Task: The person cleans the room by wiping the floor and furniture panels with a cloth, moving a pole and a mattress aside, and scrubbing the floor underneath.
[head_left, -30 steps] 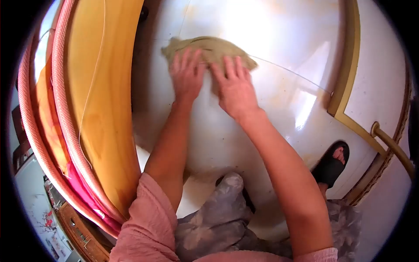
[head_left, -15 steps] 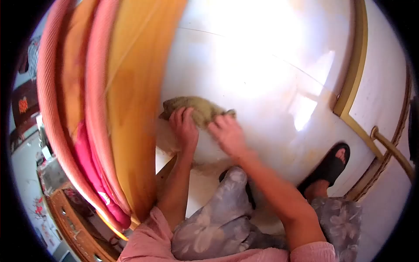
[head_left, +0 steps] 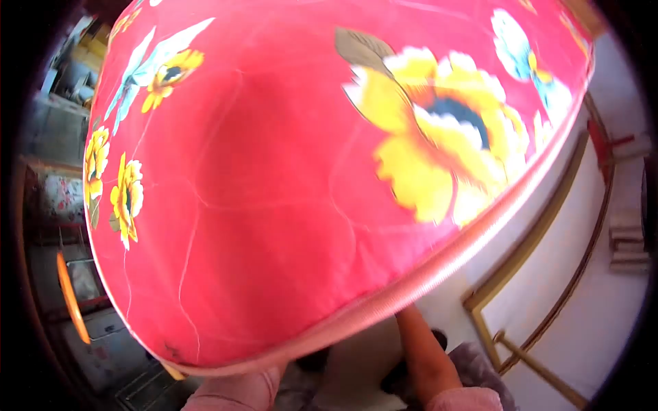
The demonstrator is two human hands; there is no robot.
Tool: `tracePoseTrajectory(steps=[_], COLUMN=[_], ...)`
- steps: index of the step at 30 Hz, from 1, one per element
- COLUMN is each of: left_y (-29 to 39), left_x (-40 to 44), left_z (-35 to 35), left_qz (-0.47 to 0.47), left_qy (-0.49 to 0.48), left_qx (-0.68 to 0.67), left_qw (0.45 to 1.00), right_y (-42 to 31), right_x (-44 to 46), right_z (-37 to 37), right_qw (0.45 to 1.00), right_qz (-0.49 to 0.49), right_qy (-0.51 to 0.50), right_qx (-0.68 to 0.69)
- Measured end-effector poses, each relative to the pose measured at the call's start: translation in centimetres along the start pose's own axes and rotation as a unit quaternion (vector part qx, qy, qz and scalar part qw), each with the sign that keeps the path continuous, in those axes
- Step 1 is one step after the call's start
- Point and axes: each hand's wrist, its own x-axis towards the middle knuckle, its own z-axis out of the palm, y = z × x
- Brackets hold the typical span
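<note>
A red cushion printed with yellow flowers and blue-white shapes fills most of the view. It has a pink piped edge along its lower right side. Both of my hands are hidden beneath or behind it. My right forearm reaches up under the cushion's edge, and only the pink sleeve of my left arm shows below it. No cloth can be seen from here.
On the right, a gold-coloured frame edges a white panel, with a rod jutting near its lower end. An orange oval object is at the left, beside household furniture. Patterned trousers show at the bottom.
My view has swung over the cushion, which now covers my hands. Half a second ago both hands were on a greenish cloth on the floor beside the wooden furniture.
</note>
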Motion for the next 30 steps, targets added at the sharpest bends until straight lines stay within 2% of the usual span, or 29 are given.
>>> tracePoseTrajectory(steps=[1,2,3,5,9,14,19,23,27,30], left_y=[0.1,-0.1,-0.1,-0.5,-1.9,-5.0,-8.5,-9.8,-7.4,-2.5], left_x=[1.2,2.5,3.9,6.9,11.1,8.5,-0.2,-9.6,-17.8,-22.5], left_z=[-0.1,0.0,0.2,0.8,1.9,2.3,1.9,1.1,0.4,0.3], left_qz=[0.005,0.008,0.013,0.024,0.038,0.028,-0.031,-0.097,-0.158,-0.202], left_qy=[0.008,0.014,0.018,0.026,0.027,0.033,0.031,0.032,0.044,0.019], left_qx=[-0.008,-0.014,-0.016,-0.015,0.010,0.044,0.077,0.109,0.132,0.114], left_qw=[1.000,1.000,1.000,0.999,0.999,0.998,0.996,0.989,0.978,0.972], right_y=[0.1,-0.2,-0.5,-0.4,0.0,0.2,1.0,2.0,2.5,2.9], right_x=[0.0,-0.3,-0.6,-1.3,-2.0,-2.6,-3.6,-3.5,-3.2,-4.5], right_z=[0.1,0.4,0.6,1.2,3.2,6.8,11.2,14.4,13.2,8.4], right_qw=[0.999,0.962,0.921,0.900,0.882,0.866,0.829,0.770,0.697,0.640], right_qz=[0.005,-0.087,-0.136,-0.156,-0.171,-0.181,-0.223,-0.296,-0.394,-0.436], right_qy=[0.011,0.022,0.032,0.026,0.004,-0.051,-0.154,-0.257,-0.350,-0.438], right_qx=[-0.034,-0.257,-0.364,-0.406,-0.440,-0.464,-0.488,-0.503,-0.486,-0.458])
